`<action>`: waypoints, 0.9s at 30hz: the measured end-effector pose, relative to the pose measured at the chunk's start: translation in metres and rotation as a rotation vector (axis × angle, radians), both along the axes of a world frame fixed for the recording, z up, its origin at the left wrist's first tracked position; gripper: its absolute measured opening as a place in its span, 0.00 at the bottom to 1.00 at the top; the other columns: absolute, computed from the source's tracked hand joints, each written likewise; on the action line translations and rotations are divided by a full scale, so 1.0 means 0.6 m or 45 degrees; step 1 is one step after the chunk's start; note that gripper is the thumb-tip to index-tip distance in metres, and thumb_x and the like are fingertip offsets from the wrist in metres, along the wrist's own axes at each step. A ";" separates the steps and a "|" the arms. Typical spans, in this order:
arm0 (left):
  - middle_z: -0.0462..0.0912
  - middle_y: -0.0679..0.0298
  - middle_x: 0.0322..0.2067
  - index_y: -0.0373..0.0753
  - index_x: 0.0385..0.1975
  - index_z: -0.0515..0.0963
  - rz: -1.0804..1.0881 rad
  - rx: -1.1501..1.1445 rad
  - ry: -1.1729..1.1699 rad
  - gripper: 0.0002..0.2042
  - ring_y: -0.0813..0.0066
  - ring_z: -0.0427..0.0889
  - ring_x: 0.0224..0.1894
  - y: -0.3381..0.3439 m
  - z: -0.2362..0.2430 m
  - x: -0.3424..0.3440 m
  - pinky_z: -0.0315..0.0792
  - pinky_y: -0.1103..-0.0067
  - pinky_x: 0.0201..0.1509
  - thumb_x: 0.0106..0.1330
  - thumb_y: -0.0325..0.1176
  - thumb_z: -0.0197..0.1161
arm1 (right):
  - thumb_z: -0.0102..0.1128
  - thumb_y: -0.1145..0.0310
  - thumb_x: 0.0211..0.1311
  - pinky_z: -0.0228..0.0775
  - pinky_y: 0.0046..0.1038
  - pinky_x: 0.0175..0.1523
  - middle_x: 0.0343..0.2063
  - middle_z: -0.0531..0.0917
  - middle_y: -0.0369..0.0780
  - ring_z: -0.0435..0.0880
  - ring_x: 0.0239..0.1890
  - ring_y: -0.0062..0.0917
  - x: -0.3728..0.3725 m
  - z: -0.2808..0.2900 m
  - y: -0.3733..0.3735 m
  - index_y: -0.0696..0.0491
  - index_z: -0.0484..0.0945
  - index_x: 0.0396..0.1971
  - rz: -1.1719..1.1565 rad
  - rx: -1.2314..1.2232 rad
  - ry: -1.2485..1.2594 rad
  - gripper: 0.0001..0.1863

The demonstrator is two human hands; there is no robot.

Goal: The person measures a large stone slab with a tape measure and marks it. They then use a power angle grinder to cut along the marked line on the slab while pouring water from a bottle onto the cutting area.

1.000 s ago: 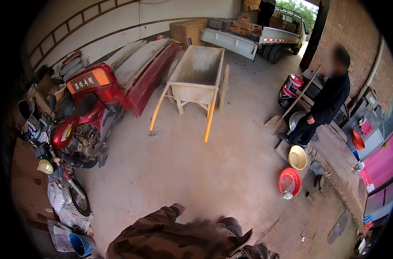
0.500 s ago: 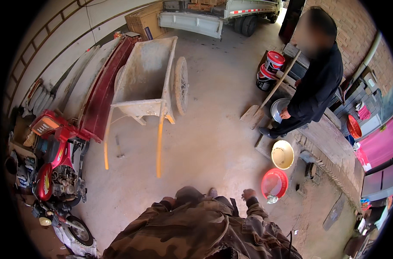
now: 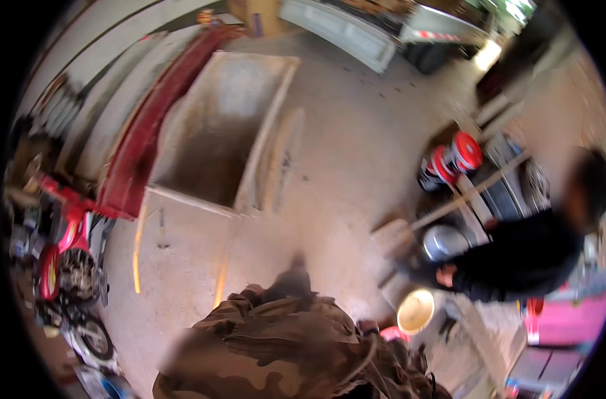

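My left hand (image 3: 254,288) shows only as a blurred patch beside the camouflage jacket, close to the yellow handle of the handcart (image 3: 195,201). I cannot see whether it touches that handle. Past the other side of the jacket, my right hand (image 3: 368,326) is mostly hidden, its fingers smeared. Nearest to it are a red basin (image 3: 395,333), partly covered by my sleeve, and a cream-coloured basin (image 3: 415,312). The handcart has a worn, pale metal tub, two yellow handles and a spoked wheel (image 3: 282,163).
At right, a person in dark clothes (image 3: 529,259) bends beside a shovel (image 3: 472,193), a metal basin (image 3: 445,242) and red-lidded buckets (image 3: 464,151). A red motorcycle (image 3: 49,271) stands left. A hammer (image 3: 162,229) lies on the floor. A truck (image 3: 443,26) is at the back.
My view has turned and moved forward, so the handcart appears larger and closer. The person and basins have shifted within the picture. My right hand, spread before, is now mostly hidden.
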State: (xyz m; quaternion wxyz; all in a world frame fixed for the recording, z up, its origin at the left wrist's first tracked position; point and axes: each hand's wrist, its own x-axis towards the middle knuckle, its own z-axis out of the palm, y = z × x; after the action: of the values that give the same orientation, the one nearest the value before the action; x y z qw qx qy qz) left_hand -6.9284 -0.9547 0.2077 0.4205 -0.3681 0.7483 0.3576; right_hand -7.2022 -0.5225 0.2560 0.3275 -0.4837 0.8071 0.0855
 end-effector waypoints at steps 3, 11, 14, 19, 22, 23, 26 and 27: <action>0.83 0.49 0.40 0.41 0.38 0.84 -0.954 -0.274 0.216 0.16 0.52 0.81 0.46 -0.126 0.001 -0.154 0.74 0.64 0.50 0.60 0.42 0.53 | 0.53 0.62 0.60 0.74 0.35 0.27 0.26 0.82 0.41 0.81 0.25 0.35 -0.112 -0.010 -0.089 0.53 0.79 0.30 -0.419 0.006 -0.273 0.11; 0.83 0.53 0.42 0.41 0.39 0.84 -0.752 -0.474 0.414 0.11 0.54 0.81 0.45 -0.307 0.138 -0.655 0.77 0.64 0.46 0.62 0.32 0.55 | 0.54 0.61 0.59 0.67 0.34 0.22 0.22 0.78 0.40 0.75 0.20 0.31 -0.581 0.017 -0.288 0.50 0.77 0.30 -0.670 0.082 -0.246 0.09; 0.83 0.53 0.42 0.41 0.40 0.84 -0.701 -0.515 0.452 0.12 0.54 0.81 0.45 -0.349 0.154 -0.780 0.77 0.63 0.46 0.63 0.32 0.55 | 0.54 0.60 0.58 0.65 0.33 0.20 0.20 0.76 0.39 0.73 0.18 0.30 -0.783 0.018 -0.369 0.49 0.76 0.30 -0.856 -0.096 -0.402 0.08; 0.78 0.49 0.49 0.38 0.50 0.78 -0.110 -0.036 0.112 0.23 0.49 0.76 0.50 -0.335 0.130 -0.855 0.71 0.57 0.53 0.67 0.49 0.49 | 0.54 0.60 0.57 0.61 0.33 0.18 0.17 0.73 0.38 0.70 0.14 0.28 -1.081 0.008 -0.493 0.47 0.74 0.30 -1.359 -0.212 -0.778 0.07; 0.78 0.50 0.49 0.42 0.49 0.80 0.418 -0.230 0.062 0.26 0.49 0.77 0.49 -0.377 0.174 -0.973 0.71 0.58 0.52 0.65 0.56 0.51 | 0.55 0.59 0.56 0.59 0.32 0.16 0.15 0.71 0.38 0.67 0.12 0.26 -1.316 -0.014 -0.554 0.46 0.73 0.30 -1.908 -0.346 -1.322 0.07; 0.79 0.50 0.49 0.42 0.48 0.80 0.451 -0.262 0.125 0.25 0.49 0.78 0.48 -0.429 0.196 -1.028 0.72 0.58 0.51 0.65 0.56 0.51 | 0.55 0.59 0.56 0.58 0.32 0.15 0.15 0.70 0.38 0.67 0.12 0.26 -1.410 -0.020 -0.595 0.45 0.73 0.30 -2.010 -0.434 -1.467 0.07; 0.80 0.51 0.47 0.42 0.47 0.80 0.561 -0.267 0.111 0.24 0.48 0.80 0.45 -0.467 0.202 -1.078 0.74 0.57 0.47 0.65 0.54 0.51 | 0.52 0.63 0.60 0.53 0.23 0.12 0.16 0.69 0.36 0.61 0.10 0.21 -1.489 0.050 -0.742 0.50 0.69 0.31 -1.591 -0.663 -0.933 0.07; 0.81 0.51 0.46 0.42 0.47 0.81 0.531 -0.282 0.108 0.23 0.47 0.80 0.43 -0.474 0.192 -1.094 0.74 0.57 0.46 0.65 0.54 0.52 | 0.51 0.64 0.62 0.53 0.21 0.13 0.16 0.69 0.36 0.61 0.10 0.19 -1.513 0.056 -0.791 0.51 0.69 0.31 -1.483 -0.718 -0.962 0.07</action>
State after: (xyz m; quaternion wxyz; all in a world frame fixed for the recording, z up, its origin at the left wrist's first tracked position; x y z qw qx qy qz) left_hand -7.5848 -1.2391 0.3228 0.2628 -0.5432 0.7077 0.3675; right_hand -8.1097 -0.9969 0.2893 0.4381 -0.0401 0.7566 -0.4838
